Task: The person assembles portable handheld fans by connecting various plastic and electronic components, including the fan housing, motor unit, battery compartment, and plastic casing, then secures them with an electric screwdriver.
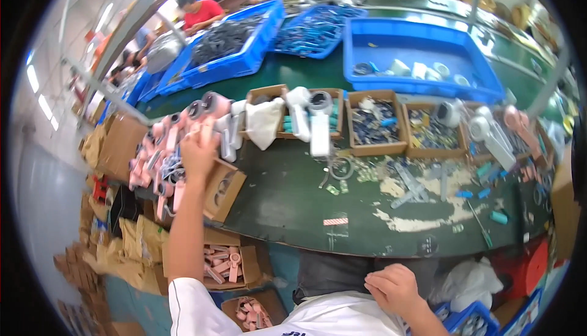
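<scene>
My left hand (199,152) is stretched out over the far left of the bench, its fingers closed round the handle of a pink handheld fan (215,105). More pink handheld fans (143,163) lie heaped beside and below that hand, with some thin wires among them. White handheld fans (319,125) lean on the small boxes to the right of it. Close to my body, over my lap, rests my right hand (394,288). Its fingers are curled together and nothing shows in them.
Open cartons of small parts (376,149) line the green bench (281,207). Behind them stand blue bins (422,88). Grey strips (409,186), a screwdriver (485,238) and scraps lie at right. Cartons of pink parts (249,256) sit below the bench. People work across it.
</scene>
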### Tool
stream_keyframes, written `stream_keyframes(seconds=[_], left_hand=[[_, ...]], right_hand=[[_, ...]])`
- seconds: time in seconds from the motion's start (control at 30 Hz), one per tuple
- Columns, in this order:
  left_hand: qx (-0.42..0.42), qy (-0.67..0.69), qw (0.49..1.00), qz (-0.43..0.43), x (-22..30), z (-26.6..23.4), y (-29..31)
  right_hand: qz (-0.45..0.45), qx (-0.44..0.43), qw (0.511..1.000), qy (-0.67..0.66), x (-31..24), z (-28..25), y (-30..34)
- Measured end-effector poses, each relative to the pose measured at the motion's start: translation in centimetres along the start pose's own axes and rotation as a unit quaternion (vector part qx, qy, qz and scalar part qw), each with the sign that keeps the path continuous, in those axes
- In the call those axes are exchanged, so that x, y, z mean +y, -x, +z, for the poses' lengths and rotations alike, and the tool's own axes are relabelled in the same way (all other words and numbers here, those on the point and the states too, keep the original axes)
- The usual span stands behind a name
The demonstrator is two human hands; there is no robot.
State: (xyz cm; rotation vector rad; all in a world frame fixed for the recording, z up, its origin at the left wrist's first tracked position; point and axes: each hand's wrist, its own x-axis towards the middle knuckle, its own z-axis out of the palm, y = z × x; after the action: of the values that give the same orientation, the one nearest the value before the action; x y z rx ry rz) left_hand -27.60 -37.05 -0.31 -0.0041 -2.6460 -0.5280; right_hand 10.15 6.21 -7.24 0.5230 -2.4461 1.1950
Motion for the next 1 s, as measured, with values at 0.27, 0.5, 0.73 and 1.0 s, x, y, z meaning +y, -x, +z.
stream_keyframes(seconds=[0.27, 0.5, 0.73, 1.0], left_hand=[[-0.005, -0.326, 0.913, 0.244, -19.4, 0.0, -7.6], [-0.088, -0.077, 0.992, 0.047, -4.1, 4.6, -3.3], [0.093, -0.131, 0.971, 0.176, 2.9, 2.5, 2.5], [-0.031, -0.018, 0.883, 0.467, 14.3, -0.6, 11.5]], right_hand=[[-0.028, 0.054, 0.998, 0.001, -0.4, 0.6, 1.7], [0.132, 0.210, 0.956, 0.156, 1.3, -2.9, 5.0], [0.216, 0.216, 0.917, 0.258, 3.1, -6.2, 3.3], [0.212, 0.173, 0.924, 0.266, 3.6, -6.2, 3.1]])
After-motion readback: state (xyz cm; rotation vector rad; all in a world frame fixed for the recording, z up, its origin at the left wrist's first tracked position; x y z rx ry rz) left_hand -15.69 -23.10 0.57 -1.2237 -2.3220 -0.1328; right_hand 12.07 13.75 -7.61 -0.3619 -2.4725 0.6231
